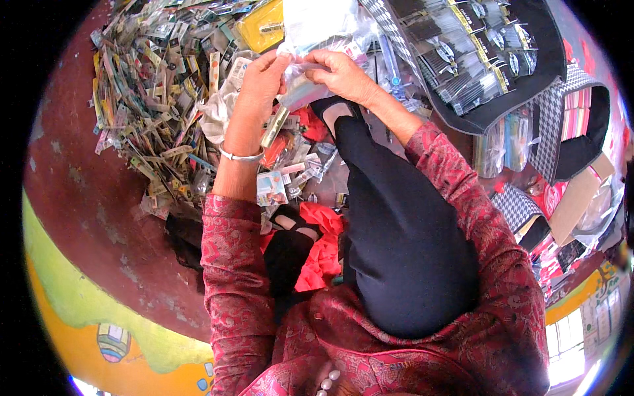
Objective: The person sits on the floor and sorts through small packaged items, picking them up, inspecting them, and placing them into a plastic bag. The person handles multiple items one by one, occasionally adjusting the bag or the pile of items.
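Both of my hands meet at the upper middle, over a clear plastic bag point(298, 96). My left hand point(259, 82), with a bracelet at its wrist, pinches the bag's edge between thumb and fingers. On the other side my right hand point(343, 76) is closed on the bag too, its fingertips near the left ones. What lies inside the bag is hard to make out. A slim packaged item point(274, 127) sits just below my left hand. Behind the hands are a white sheet-like surface point(320, 23) and a yellow tray point(261, 30).
A large heap of small packaged items point(162, 99) covers the floor at left. At upper right, a black-lined container point(555, 30) holds several packs of black sticks. Houndstooth boxes point(547, 142) and a cardboard piece point(573, 204) stand at right. Red plastic point(323, 247) lies by my feet.
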`<state>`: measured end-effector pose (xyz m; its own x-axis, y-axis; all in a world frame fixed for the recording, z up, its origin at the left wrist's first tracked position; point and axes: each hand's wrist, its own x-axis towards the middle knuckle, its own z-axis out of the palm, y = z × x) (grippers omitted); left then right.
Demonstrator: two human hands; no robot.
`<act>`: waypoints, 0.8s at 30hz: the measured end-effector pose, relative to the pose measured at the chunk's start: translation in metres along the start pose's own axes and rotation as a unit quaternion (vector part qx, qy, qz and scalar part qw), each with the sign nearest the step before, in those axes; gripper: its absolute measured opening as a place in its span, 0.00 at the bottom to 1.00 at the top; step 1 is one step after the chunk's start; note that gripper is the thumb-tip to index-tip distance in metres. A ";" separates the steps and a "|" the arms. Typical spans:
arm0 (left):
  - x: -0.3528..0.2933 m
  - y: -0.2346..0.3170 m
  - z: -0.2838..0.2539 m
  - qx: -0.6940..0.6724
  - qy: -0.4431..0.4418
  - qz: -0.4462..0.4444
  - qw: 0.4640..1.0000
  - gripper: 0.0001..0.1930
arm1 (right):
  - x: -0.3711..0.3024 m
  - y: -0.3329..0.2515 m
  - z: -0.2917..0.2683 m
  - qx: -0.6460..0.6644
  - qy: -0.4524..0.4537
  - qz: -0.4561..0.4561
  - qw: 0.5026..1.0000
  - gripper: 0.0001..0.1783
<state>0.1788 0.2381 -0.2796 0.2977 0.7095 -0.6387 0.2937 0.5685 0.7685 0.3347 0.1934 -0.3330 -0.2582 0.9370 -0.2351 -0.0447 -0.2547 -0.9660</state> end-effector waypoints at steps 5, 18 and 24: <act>-0.002 -0.005 0.008 -0.176 0.022 -0.085 0.980 0.07 | -0.002 -0.004 -0.001 0.024 0.020 0.032 0.999 0.13; 0.007 0.001 0.020 -0.101 0.164 -0.189 0.963 0.07 | -0.007 -0.006 0.012 -0.206 0.205 -0.118 0.950 0.12; 0.006 -0.001 0.019 0.049 0.111 -0.123 0.985 0.07 | -0.007 -0.017 0.006 -0.375 0.139 -0.202 0.894 0.09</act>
<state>0.1976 0.2334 -0.2852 0.0028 0.6348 -0.7727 0.4215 0.7000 0.5766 0.3312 0.1897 -0.3139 -0.1131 0.9663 0.2314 0.6065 0.2516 -0.7542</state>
